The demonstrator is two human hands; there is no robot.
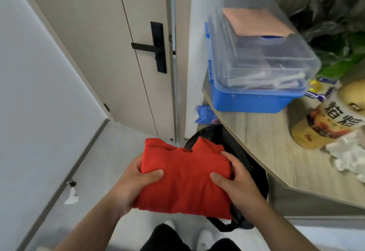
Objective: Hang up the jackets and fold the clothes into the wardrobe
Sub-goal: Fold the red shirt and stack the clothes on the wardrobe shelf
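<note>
A folded red garment (pixel 185 179) is held in front of me at waist height, above the floor. My left hand (pixel 136 179) grips its left edge, thumb on top and fingers underneath. My right hand (pixel 235 181) grips its right edge the same way. No wardrobe or jacket shows in this view.
A closed pale door (pixel 110 53) with a black handle (pixel 156 47) stands ahead. To the right, a wooden table (pixel 262 142) carries a clear-lidded blue box (pixel 256 69), a yellow jar (pixel 327 116), crumpled white tissue (pixel 349 156) and dark bags. A black mesh bin (pixel 237 152) stands beneath the garment.
</note>
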